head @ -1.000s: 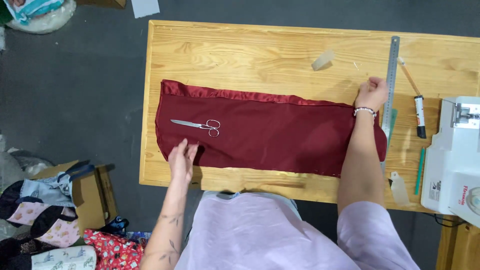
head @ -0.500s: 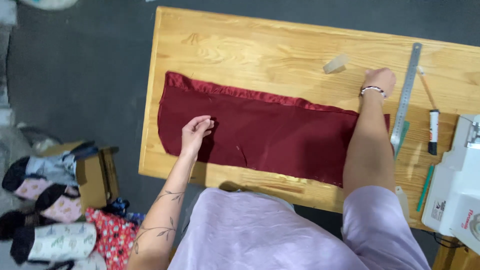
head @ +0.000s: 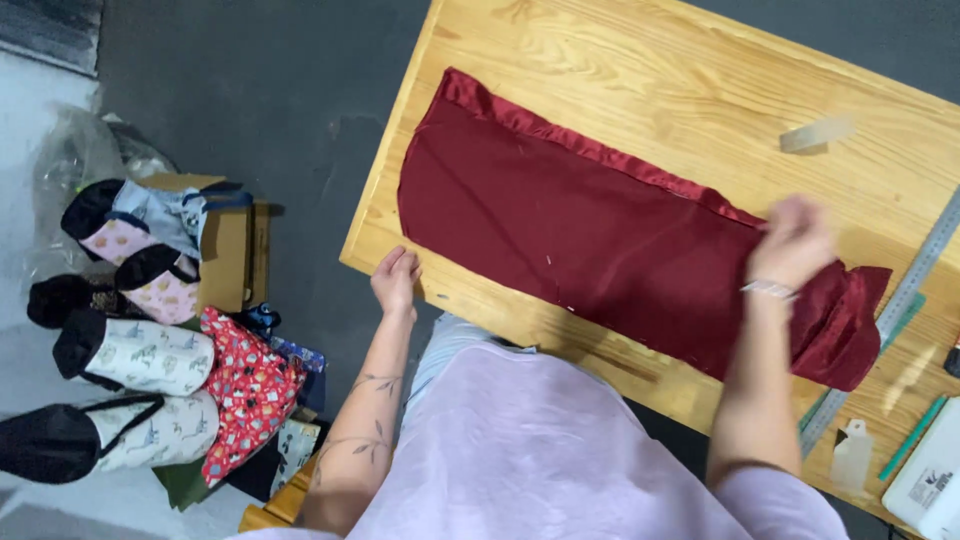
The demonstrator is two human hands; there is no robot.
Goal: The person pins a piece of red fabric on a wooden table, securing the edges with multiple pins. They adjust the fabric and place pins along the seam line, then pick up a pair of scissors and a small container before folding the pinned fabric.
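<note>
A long piece of dark red fabric [head: 580, 225] with a shiny hem lies across the wooden table [head: 600, 60]. My right hand [head: 792, 243], blurred by motion, grips the fabric's right end, which is bunched and lifted into folds. Off the cloth, my left hand [head: 396, 278] rests at the table's near left edge with its fingers curled together. What lies under that hand is hidden. The scissors seen earlier on the cloth are out of sight.
A metal ruler [head: 915, 275] lies along the right side, with a green pen [head: 912, 438] and a small pale tag [head: 851, 456] nearby. A pale block [head: 815, 133] sits at the back. A white machine [head: 930, 480] fills the right corner. Patterned bags [head: 150, 360] and a cardboard box [head: 228, 250] crowd the floor at left.
My left hand slid off the cloth to the table's near edge, and the scissors vanished from view. My right hand gathered the fabric's right end. The camera swung left and closer.
</note>
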